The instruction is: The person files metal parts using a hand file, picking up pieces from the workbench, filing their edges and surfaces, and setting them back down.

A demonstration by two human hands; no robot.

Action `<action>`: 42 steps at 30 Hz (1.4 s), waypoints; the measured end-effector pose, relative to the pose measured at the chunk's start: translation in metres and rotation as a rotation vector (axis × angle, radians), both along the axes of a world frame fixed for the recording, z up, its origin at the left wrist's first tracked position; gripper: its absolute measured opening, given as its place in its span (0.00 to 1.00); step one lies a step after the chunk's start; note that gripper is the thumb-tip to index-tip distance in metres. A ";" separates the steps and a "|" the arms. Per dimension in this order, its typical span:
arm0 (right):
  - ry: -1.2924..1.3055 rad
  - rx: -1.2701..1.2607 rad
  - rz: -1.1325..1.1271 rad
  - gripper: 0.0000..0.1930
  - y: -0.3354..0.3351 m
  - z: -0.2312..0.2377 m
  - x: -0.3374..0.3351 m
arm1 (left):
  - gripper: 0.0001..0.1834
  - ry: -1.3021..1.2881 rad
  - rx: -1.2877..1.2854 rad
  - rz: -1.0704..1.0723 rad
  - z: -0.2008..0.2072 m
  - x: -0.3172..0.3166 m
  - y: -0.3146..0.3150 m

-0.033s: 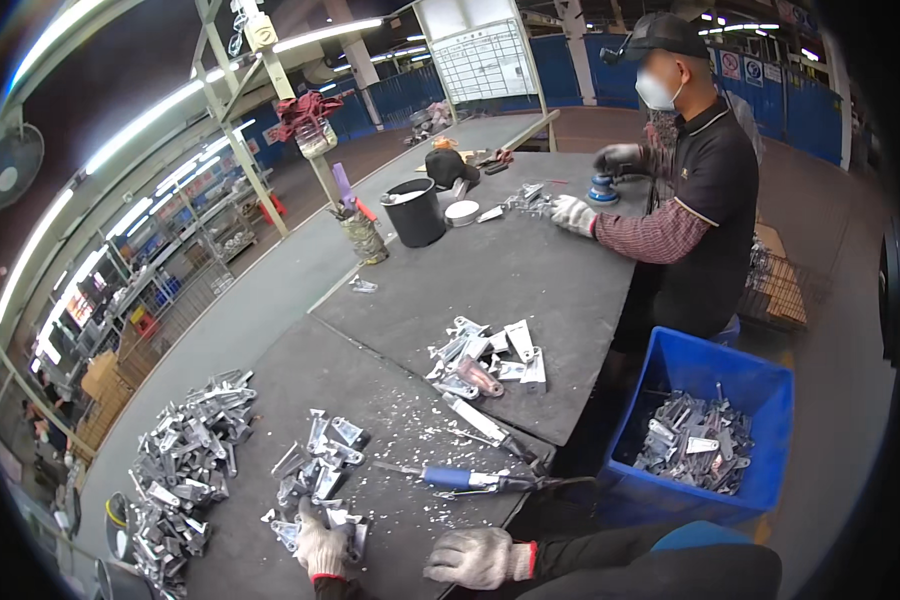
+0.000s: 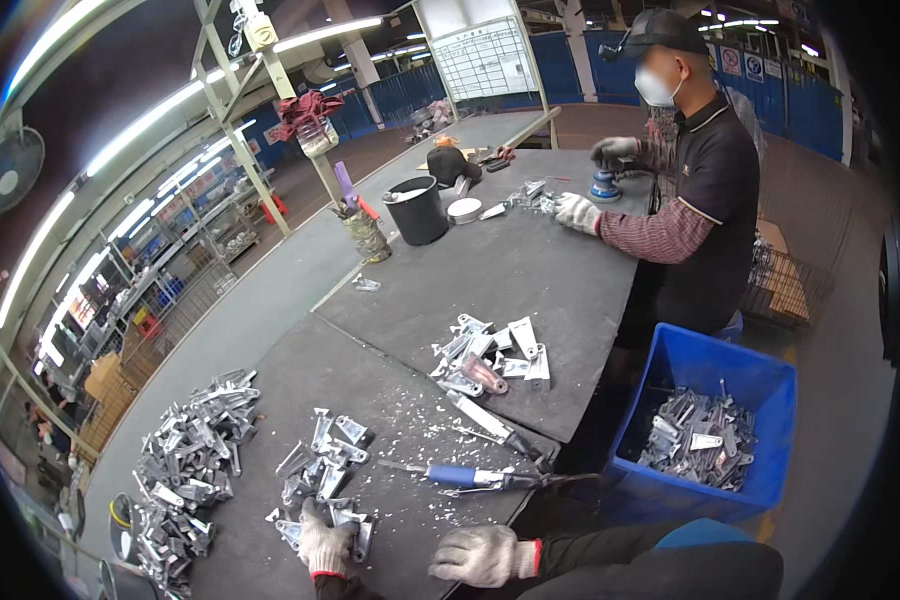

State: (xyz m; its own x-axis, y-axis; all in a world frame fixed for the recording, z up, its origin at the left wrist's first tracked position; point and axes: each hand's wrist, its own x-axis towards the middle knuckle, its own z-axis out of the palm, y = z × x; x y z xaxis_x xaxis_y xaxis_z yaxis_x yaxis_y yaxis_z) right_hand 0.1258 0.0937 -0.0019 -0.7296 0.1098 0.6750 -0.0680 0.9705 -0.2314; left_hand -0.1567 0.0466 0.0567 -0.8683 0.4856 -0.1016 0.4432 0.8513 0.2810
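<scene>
My left hand (image 2: 325,545), in a white knit glove with a red cuff, is closed among a small group of silver metal castings (image 2: 322,455), its fingers on one casting (image 2: 356,540); its fingertips are partly hidden. To the right, my gloved right hand (image 2: 480,556) lies on the table's near edge, fingers extended and holding nothing. Ahead of it rests a blue-handled power tool (image 2: 452,475) with a thin blade, and beyond that a silver power tool (image 2: 482,418). White chips and shavings are scattered around both tools.
A large heap of castings (image 2: 185,460) lies left, another pile (image 2: 490,355) ahead. A blue bin (image 2: 785,440) of castings stands right. Across the dark table (image 2: 440,270), a masked co-worker (image 2: 705,180) handles a blue round tool (image 2: 603,187). A black bucket (image 2: 417,215) stands near a tool-filled container (image 2: 368,240).
</scene>
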 end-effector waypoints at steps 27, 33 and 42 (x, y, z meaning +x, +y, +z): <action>0.036 -0.012 -0.044 0.16 -0.004 0.012 -0.003 | 0.22 -0.758 1.201 0.054 -0.031 0.103 -0.077; 0.029 0.014 -0.065 0.16 -0.006 0.013 -0.003 | 0.22 -0.668 1.237 0.055 -0.040 0.107 -0.076; 0.022 0.007 -0.067 0.16 -0.008 0.014 -0.002 | 0.22 -0.653 1.257 0.047 -0.045 0.109 -0.075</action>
